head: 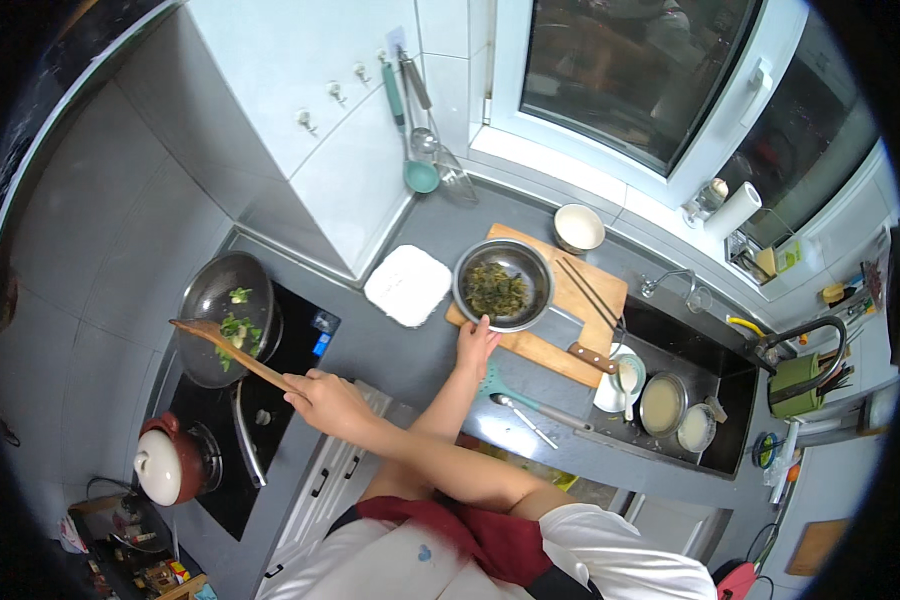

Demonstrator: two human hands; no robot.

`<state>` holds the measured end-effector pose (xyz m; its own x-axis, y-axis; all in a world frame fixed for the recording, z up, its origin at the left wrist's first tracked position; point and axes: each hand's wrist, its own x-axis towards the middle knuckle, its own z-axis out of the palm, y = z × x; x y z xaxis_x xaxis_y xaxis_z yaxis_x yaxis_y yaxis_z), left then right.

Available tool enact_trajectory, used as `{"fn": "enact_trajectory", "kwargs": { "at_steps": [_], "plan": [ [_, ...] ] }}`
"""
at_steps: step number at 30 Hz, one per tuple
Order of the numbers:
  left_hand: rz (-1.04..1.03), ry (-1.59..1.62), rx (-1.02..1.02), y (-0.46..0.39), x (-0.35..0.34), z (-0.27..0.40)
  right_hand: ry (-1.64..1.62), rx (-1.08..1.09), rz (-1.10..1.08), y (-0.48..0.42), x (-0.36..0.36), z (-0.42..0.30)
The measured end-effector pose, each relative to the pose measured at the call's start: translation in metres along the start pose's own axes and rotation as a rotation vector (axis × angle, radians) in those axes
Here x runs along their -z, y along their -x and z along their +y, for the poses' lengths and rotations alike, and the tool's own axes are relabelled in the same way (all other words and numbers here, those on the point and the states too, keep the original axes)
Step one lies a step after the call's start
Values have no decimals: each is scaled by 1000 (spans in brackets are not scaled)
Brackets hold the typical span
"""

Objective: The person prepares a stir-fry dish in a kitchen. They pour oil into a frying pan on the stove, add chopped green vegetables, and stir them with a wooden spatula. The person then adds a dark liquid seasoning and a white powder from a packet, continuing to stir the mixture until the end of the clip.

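My arms cross in front of me. My right hand is closed around the handle of a wooden spatula, which reaches left over a dark wok. Chopped green leaves with pale pieces lie in the wok. My left hand grips the near rim of a stainless steel bowl, thumb on the edge. Dark, wilted chopped greens fill part of that bowl. It is over a wooden cutting board; whether it rests there I cannot tell. A cleaver and chopsticks lie beside it.
A red pot with a white lid stands on the black cooktop. A white square dish and a pale bowl are on the counter. A slotted turner and spoon lie near the sink, which holds bowls.
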<state>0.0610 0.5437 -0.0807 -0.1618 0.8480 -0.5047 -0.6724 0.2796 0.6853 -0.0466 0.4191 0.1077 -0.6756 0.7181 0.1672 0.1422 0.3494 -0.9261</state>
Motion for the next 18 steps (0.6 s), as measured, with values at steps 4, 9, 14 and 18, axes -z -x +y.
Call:
{"fn": "enact_trajectory", "kwargs": {
  "at_steps": [4, 9, 14, 18],
  "plan": [
    [102, 18, 52, -24, -22, -10, 29, -18, -42, 2, 46, 10],
    [26, 149, -32, 13, -16, 8, 285, 151, -102, -36, 106, 24],
    [77, 93, -28, 124, 45, 54, 806, 385, -155, -94, 144, -22],
    [178, 85, -17, 234, 118, 71, 1014, 440, -411, -132, 99, -38]
  ]
}}
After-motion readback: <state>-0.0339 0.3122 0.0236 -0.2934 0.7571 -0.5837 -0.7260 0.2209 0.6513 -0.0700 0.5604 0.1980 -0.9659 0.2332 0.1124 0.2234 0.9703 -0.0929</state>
